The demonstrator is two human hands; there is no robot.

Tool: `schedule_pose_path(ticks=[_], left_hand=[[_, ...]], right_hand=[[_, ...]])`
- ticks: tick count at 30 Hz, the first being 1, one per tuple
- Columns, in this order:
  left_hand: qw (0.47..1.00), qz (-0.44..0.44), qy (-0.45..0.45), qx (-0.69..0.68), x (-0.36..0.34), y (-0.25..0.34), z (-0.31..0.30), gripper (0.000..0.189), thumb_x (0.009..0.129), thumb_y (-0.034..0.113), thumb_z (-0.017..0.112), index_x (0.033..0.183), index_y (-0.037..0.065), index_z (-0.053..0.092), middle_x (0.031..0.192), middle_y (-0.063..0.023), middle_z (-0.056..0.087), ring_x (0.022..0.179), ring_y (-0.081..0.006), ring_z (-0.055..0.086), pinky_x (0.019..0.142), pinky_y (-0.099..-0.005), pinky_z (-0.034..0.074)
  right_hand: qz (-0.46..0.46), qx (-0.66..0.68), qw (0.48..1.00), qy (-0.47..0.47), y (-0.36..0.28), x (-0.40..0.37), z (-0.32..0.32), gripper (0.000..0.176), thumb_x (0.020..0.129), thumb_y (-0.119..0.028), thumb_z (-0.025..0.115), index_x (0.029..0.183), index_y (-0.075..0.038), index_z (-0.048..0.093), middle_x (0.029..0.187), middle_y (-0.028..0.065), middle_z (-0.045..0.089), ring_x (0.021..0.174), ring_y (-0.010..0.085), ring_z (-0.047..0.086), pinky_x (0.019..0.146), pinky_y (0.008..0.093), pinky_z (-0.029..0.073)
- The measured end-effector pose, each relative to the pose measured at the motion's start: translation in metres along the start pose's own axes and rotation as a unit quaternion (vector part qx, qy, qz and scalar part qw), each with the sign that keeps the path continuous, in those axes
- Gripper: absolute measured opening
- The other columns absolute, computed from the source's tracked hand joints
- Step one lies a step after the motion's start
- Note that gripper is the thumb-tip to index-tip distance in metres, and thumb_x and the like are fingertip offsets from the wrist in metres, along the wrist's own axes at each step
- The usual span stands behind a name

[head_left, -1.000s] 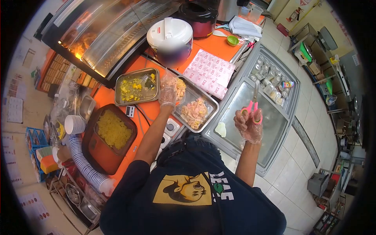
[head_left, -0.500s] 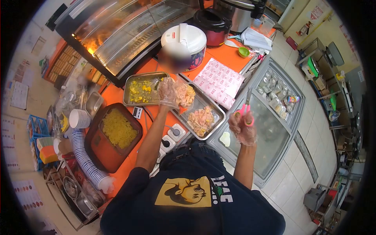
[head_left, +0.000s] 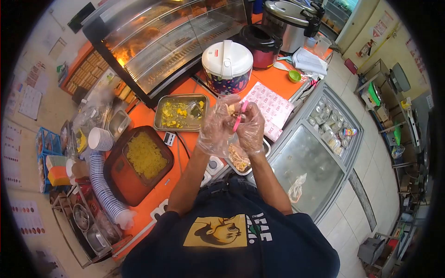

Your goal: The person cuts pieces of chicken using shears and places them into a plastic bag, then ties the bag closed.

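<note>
Brings the right hand [head_left: 254,129] in from over the freezer lid [head_left: 306,162], where a second ago it hung well apart, to meet the left hand [head_left: 214,129] in front of the chest. Draws the plastic bag [head_left: 230,110] of food back toward the body as well, now held up between both hands, above the near end of the metal tray [head_left: 268,147] and just beside the tray of yellow pieces [head_left: 181,113]. Puts the pink-handled scissors [head_left: 238,116] right at the bag's top, touching or nearly so. By the look of it, tool and bag have come together, with no cut visible yet.

Both forearms angled inward and up, elbows out, gloved palms facing each other. Left fingers pinched shut on the bag's upper edge. Right fingers curled tight through the scissor handles. Blades hidden behind plastic, so open or closed cannot be told.
</note>
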State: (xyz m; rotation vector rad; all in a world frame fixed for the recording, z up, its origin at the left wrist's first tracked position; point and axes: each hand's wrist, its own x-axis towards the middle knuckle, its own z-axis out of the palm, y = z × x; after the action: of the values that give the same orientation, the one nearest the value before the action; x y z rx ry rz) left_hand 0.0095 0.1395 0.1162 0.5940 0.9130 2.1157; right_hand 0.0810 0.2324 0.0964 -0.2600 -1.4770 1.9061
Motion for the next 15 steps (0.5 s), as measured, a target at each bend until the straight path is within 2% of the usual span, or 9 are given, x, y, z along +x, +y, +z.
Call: schedule_pose_path(ticks=[1,4,5,6,9,13,15], left_hand=[[0.999,0.028,0.009,0.014,-0.001,-0.004,0.004,0.048,0.099,0.037,0.050,0.128,-0.001,0.050,0.116,-0.0072,0.059,0.095,-0.0104,0.058,0.083,-0.0236,0.047],[0.996,0.063,0.002,0.069,-0.001,-0.012,-0.009,0.049,0.098,0.037,0.050,0.128,-0.001,0.050,0.116,-0.0086,0.059,0.104,-0.0158,0.059,0.090,-0.0270,0.048],[0.994,0.068,0.001,0.084,0.000,-0.016,-0.015,0.048,0.098,0.037,0.050,0.128,-0.002,0.050,0.116,-0.0092,0.059,0.104,-0.0168,0.059,0.090,-0.0281,0.048],[0.992,0.074,0.000,0.100,-0.001,-0.016,-0.017,0.048,0.098,0.037,0.050,0.127,-0.002,0.050,0.116,-0.0098,0.060,0.105,-0.0179,0.060,0.090,-0.0292,0.049],[0.996,0.043,0.024,0.077,-0.005,-0.012,-0.019,0.044,0.100,0.035,0.047,0.122,-0.002,0.056,0.099,-0.0033,0.061,0.088,-0.0073,0.056,0.075,-0.0228,0.046],[0.995,0.055,0.052,0.070,-0.007,-0.008,-0.022,0.044,0.100,0.036,0.047,0.122,-0.001,0.056,0.086,0.0005,0.058,0.077,-0.0055,0.050,0.069,-0.0229,0.043],[0.994,0.064,0.067,0.050,-0.008,-0.004,-0.022,0.045,0.100,0.037,0.047,0.122,-0.001,0.056,0.083,0.0013,0.057,0.074,-0.0056,0.049,0.068,-0.0226,0.043]], right_hand=[[-0.030,0.026,0.999,-0.006,0.003,0.001,-0.001,0.032,0.073,0.007,0.069,0.099,-0.005,0.055,0.097,-0.0001,0.053,0.090,0.0103,0.056,0.072,0.0247,0.049],[-0.010,0.140,0.990,-0.030,0.005,0.002,-0.006,0.028,0.076,0.005,0.066,0.100,-0.005,0.054,0.097,0.0006,0.053,0.090,0.0100,0.055,0.072,0.0256,0.050],[-0.018,0.059,0.997,-0.036,0.007,0.004,-0.010,0.026,0.078,0.004,0.064,0.099,-0.005,0.053,0.096,0.0017,0.053,0.087,0.0108,0.058,0.072,0.0254,0.051],[0.013,0.081,0.996,-0.032,0.005,0.005,-0.012,0.025,0.078,0.004,0.064,0.099,-0.005,0.053,0.096,0.0019,0.054,0.085,0.0110,0.058,0.073,0.0249,0.051],[0.092,0.130,0.987,-0.017,-0.010,0.010,-0.016,0.027,0.078,0.004,0.069,0.096,-0.006,0.052,0.089,0.0025,0.057,0.079,0.0124,0.062,0.074,0.0245,0.052],[0.067,0.145,0.987,-0.014,-0.028,0.015,-0.018,0.030,0.076,0.005,0.073,0.095,-0.005,0.051,0.086,0.0032,0.058,0.077,0.0119,0.061,0.068,0.0264,0.054],[0.095,0.158,0.983,-0.009,-0.043,0.015,-0.014,0.029,0.078,0.002,0.073,0.095,-0.005,0.051,0.086,0.0035,0.058,0.076,0.0115,0.060,0.067,0.0256,0.053]])
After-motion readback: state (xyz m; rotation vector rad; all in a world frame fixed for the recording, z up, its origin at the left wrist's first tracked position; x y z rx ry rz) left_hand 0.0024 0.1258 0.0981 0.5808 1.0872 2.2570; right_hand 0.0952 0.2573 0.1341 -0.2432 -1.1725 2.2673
